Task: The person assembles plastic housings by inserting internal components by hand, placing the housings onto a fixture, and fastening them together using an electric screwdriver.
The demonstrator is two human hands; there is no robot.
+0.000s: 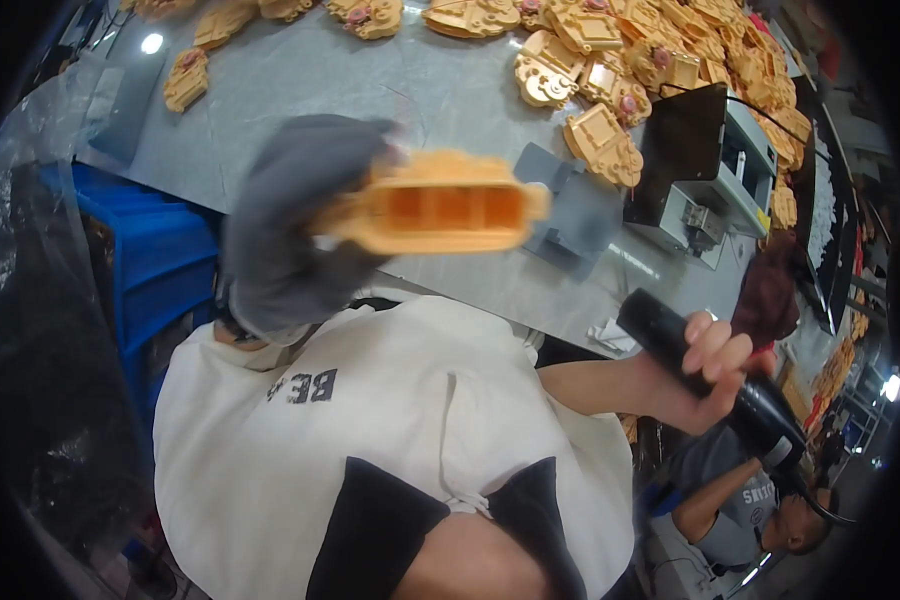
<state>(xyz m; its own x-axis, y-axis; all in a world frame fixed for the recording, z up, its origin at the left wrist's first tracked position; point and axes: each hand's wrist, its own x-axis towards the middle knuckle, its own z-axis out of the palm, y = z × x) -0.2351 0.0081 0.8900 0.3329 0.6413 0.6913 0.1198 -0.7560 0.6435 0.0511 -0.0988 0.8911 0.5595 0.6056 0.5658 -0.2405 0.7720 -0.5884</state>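
Note:
My left hand (305,215), in a dark grey glove or sleeve and smeared by motion, grips the left end of a yellow-orange plastic housing (450,212). This housing is held up above the table edge, its hollow side with several compartments showing. Away to the right, my right hand (705,370) is bare and wrapped round a black cylindrical corded tool (660,325), tilted with its blunt end toward the table. The cord leaves its lower end. Whether the tool has a tip or bit cannot be made out.
Many similar housings (600,145) are piled on the grey table (420,90), mostly far right. Behind the held housing lies a grey fixture (580,215). A metal-and-black device (710,170) stands right of it. A blue plastic stool (165,250) is at left; another person (740,500) sits lower right.

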